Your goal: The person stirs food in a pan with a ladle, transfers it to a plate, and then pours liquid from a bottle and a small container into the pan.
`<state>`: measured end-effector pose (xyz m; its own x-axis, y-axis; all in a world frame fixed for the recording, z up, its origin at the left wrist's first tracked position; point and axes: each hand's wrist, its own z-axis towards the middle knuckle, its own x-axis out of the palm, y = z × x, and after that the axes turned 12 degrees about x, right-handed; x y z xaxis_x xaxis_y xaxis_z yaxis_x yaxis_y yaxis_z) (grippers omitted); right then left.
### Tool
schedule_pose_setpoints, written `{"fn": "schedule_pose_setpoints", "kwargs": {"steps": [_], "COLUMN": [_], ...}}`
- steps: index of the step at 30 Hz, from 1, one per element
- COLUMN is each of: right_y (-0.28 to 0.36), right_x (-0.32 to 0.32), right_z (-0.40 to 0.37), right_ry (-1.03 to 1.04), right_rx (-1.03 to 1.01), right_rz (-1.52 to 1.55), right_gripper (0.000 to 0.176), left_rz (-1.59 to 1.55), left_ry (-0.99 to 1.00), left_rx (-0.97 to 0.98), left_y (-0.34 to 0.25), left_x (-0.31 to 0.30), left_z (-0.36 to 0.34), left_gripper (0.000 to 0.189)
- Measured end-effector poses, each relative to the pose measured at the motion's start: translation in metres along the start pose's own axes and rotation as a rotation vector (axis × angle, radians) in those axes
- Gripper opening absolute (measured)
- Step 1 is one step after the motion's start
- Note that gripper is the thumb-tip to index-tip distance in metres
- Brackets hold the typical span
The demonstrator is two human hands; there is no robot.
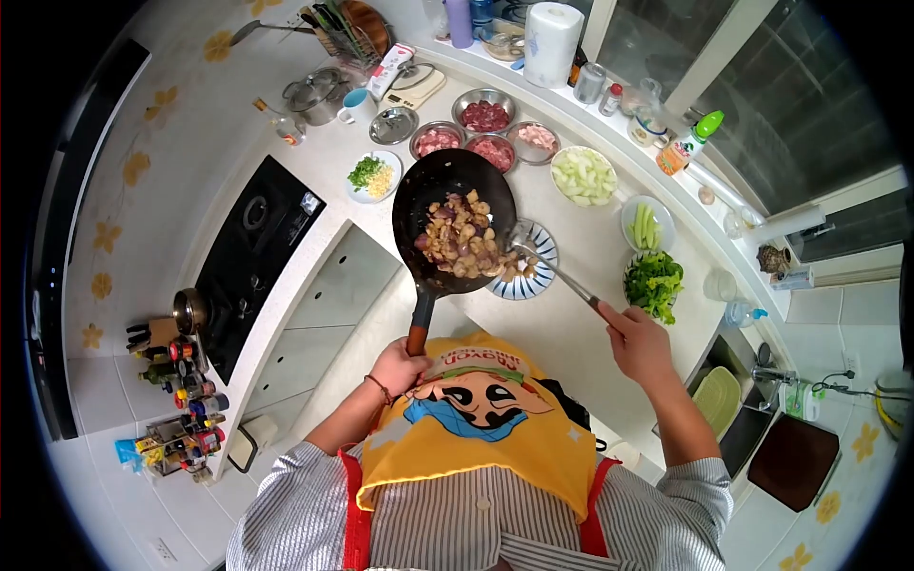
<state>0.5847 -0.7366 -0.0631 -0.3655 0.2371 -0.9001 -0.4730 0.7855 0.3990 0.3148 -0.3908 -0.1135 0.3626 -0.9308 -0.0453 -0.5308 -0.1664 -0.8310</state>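
My left hand (pixel 400 369) is closed round the handle of a black wok (pixel 415 181), which is held over the counter and the near edge of a striped plate (pixel 539 246). Browned meat pieces (pixel 461 236) lie in the wok, and some are on the plate beside its right rim. With my right hand (pixel 640 344) I grip the handle of a metal spatula (pixel 562 276); its head is at the wok's right rim, over the plate.
Behind the wok stand metal bowls of raw meat (pixel 486 116) and a plate of chopped greens and garlic (pixel 374 177). To the right are sliced pale vegetable (pixel 584 176), green sticks (pixel 645 226) and leafy greens (pixel 654 285). A black stove (pixel 271 228) is at left, a sink (pixel 752 433) at right.
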Motion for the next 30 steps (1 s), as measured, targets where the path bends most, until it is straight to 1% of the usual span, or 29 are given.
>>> {"fn": "schedule_pose_setpoints", "kwargs": {"steps": [4,6,7,9,10,13,15,18,22,24,28,30], "right_y": [0.010,0.009,0.008,0.006,0.006,0.010,0.018,0.023,0.009,0.003,0.005,0.011], "right_x": [0.017,0.017,0.013,-0.003,-0.006,-0.004,0.015,0.031,0.027,0.015,-0.005,-0.006], "right_z": [0.004,0.002,0.000,-0.007,-0.007,-0.005,0.011,0.024,0.021,0.012,0.000,0.004], "right_ry": [0.000,0.012,0.013,0.049,0.049,0.025,-0.046,-0.057,-0.014,0.026,0.025,-0.016], "right_rx": [-0.046,-0.076,-0.076,-0.005,-0.010,-0.008,-0.083,-0.134,-0.079,-0.040,-0.026,-0.020], "right_rz": [-0.017,-0.099,-0.098,-0.140,-0.142,-0.090,-0.007,0.019,-0.064,-0.153,-0.189,-0.133], "right_gripper": [0.045,0.047,0.047,0.047,0.047,0.047,0.045,0.043,0.045,0.044,0.044,0.044], "left_rz": [-0.030,-0.044,-0.044,-0.051,-0.055,-0.055,-0.067,-0.090,-0.080,-0.067,-0.065,-0.037], "left_ry": [-0.020,-0.036,-0.037,-0.049,-0.053,-0.032,-0.021,-0.016,-0.002,-0.015,-0.022,-0.017], "left_rx": [-0.007,-0.012,-0.014,-0.025,-0.024,-0.021,-0.020,-0.030,-0.011,-0.012,-0.005,-0.024], "left_y": [-0.003,-0.004,-0.005,-0.006,-0.005,-0.004,-0.005,-0.005,-0.001,0.002,0.001,-0.002], "left_x": [0.003,0.004,0.004,0.004,0.004,0.003,0.005,0.007,0.007,0.008,0.009,0.010], "left_z": [-0.003,-0.004,-0.005,-0.007,-0.008,-0.011,-0.014,-0.018,-0.017,-0.017,-0.019,-0.023], "left_gripper": [0.014,0.014,0.014,0.013,0.013,0.013,0.013,0.012,0.011,0.011,0.011,0.011]}}
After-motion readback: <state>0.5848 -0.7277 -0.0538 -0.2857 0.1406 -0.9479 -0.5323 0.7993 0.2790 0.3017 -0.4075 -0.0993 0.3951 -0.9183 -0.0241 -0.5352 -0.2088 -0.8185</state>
